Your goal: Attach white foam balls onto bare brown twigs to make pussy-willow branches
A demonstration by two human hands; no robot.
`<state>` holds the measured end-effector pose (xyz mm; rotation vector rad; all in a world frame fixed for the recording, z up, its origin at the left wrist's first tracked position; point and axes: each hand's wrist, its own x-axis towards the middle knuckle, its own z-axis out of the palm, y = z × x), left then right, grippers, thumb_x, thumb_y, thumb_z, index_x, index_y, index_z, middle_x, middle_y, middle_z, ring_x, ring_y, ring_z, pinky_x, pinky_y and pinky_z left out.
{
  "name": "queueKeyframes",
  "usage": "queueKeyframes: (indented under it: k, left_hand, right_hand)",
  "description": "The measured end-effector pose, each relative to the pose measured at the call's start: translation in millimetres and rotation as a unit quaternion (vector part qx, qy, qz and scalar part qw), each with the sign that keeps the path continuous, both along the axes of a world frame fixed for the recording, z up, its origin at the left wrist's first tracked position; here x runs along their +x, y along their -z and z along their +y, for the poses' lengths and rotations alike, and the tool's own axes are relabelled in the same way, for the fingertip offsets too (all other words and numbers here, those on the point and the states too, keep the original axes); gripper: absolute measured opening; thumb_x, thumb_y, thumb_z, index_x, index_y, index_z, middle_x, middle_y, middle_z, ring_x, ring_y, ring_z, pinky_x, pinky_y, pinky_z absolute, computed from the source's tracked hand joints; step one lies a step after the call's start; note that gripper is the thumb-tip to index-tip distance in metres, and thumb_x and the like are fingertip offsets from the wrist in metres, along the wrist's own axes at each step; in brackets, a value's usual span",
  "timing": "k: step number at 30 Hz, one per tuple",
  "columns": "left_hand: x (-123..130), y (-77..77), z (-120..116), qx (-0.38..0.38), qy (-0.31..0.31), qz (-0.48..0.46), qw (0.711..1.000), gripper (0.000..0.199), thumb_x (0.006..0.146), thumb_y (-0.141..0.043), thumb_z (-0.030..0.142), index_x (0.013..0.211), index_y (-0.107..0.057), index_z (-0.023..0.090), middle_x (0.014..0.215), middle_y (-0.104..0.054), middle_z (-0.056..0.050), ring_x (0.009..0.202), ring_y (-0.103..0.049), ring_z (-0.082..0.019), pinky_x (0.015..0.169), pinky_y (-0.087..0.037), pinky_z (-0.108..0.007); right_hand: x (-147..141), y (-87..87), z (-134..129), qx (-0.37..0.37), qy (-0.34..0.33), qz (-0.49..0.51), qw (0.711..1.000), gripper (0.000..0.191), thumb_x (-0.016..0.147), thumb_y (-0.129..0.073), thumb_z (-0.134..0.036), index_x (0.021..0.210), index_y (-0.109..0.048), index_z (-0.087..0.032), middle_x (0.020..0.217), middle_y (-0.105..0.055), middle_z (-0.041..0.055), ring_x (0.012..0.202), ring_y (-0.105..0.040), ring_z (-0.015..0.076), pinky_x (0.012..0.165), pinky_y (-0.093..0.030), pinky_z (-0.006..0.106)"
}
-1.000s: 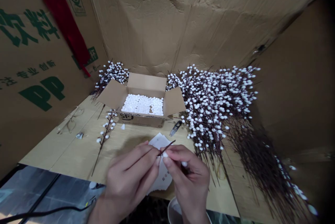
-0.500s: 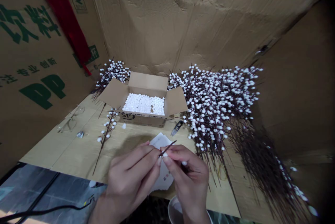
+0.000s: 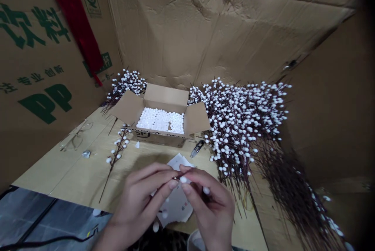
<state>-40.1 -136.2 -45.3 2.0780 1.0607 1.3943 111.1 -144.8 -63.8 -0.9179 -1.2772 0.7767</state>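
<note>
My left hand (image 3: 146,196) pinches a thin dark brown stem near the middle front of the table, above a white paper. Close beside it, my right hand (image 3: 209,200) has thumb and forefinger at the same stem, with a white ball (image 3: 183,179) between the fingertips. Another white ball (image 3: 206,190) shows against the right fingers. More white balls hang below my left hand, one of them low (image 3: 156,226). Most of the stem is hidden by my fingers. The paper (image 3: 178,204) lies under both hands.
An open cardboard box (image 3: 159,138) holds many white balls. Left of it lies a berry stem (image 3: 117,151); right of it, small snips (image 3: 197,148). Finished-looking white-berry stems (image 3: 234,118) are piled right, bare brown stems (image 3: 293,184) beyond. Glasses (image 3: 76,137) lie at left.
The stem between my fingers has turned, and its tip no longer sticks up to the right. White balls now show beneath my left hand. The view has shifted slightly.
</note>
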Motion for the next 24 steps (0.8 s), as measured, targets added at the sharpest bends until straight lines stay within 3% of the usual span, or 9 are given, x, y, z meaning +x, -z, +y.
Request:
queueKeyframes:
  k: [4, 8, 13, 15, 18, 20, 22, 24]
  left_hand:
    - [-1, -1.2, -1, -0.068, 0.010, -0.027, 0.997, 0.022, 0.090, -0.054, 0.012, 0.093, -0.073, 0.022, 0.081, -0.072, -0.004, 0.073, -0.069, -0.016, 0.063, -0.056, -0.022]
    - [-1, -3.3, 1, -0.100, 0.008, -0.038, 0.994, 0.025, 0.094, -0.047, 0.018, 0.085, -0.070, 0.020, 0.081, -0.069, -0.006, 0.074, -0.067, -0.017, 0.064, -0.055, -0.023]
    - [-1, 1.7, 4, -0.109, 0.018, -0.069, 0.992, 0.029, 0.095, -0.049, 0.025, 0.077, -0.071, 0.020, 0.082, -0.068, -0.007, 0.078, -0.067, -0.018, 0.063, -0.056, -0.022]
    - [0, 4.5, 4, -0.111, 0.028, -0.096, 0.989, 0.025, 0.094, -0.054, 0.025, 0.080, -0.074, 0.022, 0.080, -0.069, -0.005, 0.076, -0.068, -0.016, 0.062, -0.056, -0.021]
    - [2, 6.5, 3, -0.102, 0.030, -0.147, 0.983, 0.017, 0.090, -0.062, 0.026, 0.087, -0.078, 0.025, 0.080, -0.075, -0.004, 0.073, -0.071, -0.015, 0.063, -0.057, -0.021]
    - [3, 6.2, 1, -0.095, 0.029, -0.176, 0.979, 0.013, 0.088, -0.065, 0.027, 0.087, -0.078, 0.026, 0.079, -0.077, -0.004, 0.073, -0.072, -0.016, 0.064, -0.058, -0.022]
    - [5, 5.8, 0, -0.099, 0.033, -0.198, 0.975, 0.010, 0.086, -0.068, 0.027, 0.084, -0.078, 0.025, 0.076, -0.078, -0.003, 0.071, -0.073, -0.016, 0.065, -0.059, -0.024]
    - [8, 6.0, -2, -0.122, 0.038, -0.220, 0.967, 0.008, 0.084, -0.070, 0.027, 0.082, -0.077, 0.024, 0.075, -0.078, -0.003, 0.069, -0.073, -0.017, 0.063, -0.059, -0.023]
  right_hand:
    - [3, 4.0, 0, -0.078, -0.001, 0.089, 0.993, 0.012, 0.083, -0.068, -0.032, 0.088, -0.077, -0.024, 0.064, -0.065, 0.0013, 0.052, -0.054, 0.0116, 0.045, -0.043, 0.020]
    - [5, -0.6, 6, -0.200, -0.047, 0.249, 0.946, 0.023, 0.083, -0.063, -0.039, 0.093, -0.075, -0.023, 0.061, -0.044, -0.0029, 0.050, -0.038, 0.0095, 0.045, -0.039, 0.020]
    - [9, 4.0, 10, -0.238, -0.082, 0.326, 0.911, 0.033, 0.076, -0.063, -0.027, 0.106, -0.075, -0.023, 0.065, -0.046, -0.0015, 0.054, -0.041, 0.0105, 0.048, -0.044, 0.021]
    - [11, 7.2, 10, -0.256, -0.083, 0.341, 0.901, 0.034, 0.075, -0.066, -0.025, 0.108, -0.075, -0.024, 0.068, -0.054, -0.0004, 0.055, -0.047, 0.0098, 0.050, -0.047, 0.020]
    - [13, 6.2, 9, -0.275, -0.065, 0.348, 0.894, 0.034, 0.075, -0.072, -0.025, 0.109, -0.073, -0.027, 0.094, -0.071, 0.0047, 0.070, -0.064, 0.0120, 0.062, -0.055, 0.022]
    - [13, 2.1, 9, -0.275, -0.054, 0.342, 0.897, 0.038, 0.074, -0.076, -0.029, 0.112, -0.070, -0.028, 0.108, -0.073, 0.0066, 0.078, -0.069, 0.0150, 0.065, -0.058, 0.024]
    - [13, -1.6, 10, -0.262, -0.058, 0.323, 0.908, 0.038, 0.078, -0.074, -0.036, 0.114, -0.066, -0.027, 0.089, -0.075, 0.0048, 0.062, -0.067, 0.0142, 0.053, -0.054, 0.022]
    - [12, -3.1, 10, -0.233, -0.066, 0.294, 0.925, 0.028, 0.085, -0.066, -0.044, 0.106, -0.066, -0.025, 0.055, -0.061, -0.0035, 0.042, -0.051, 0.0095, 0.041, -0.042, 0.017]
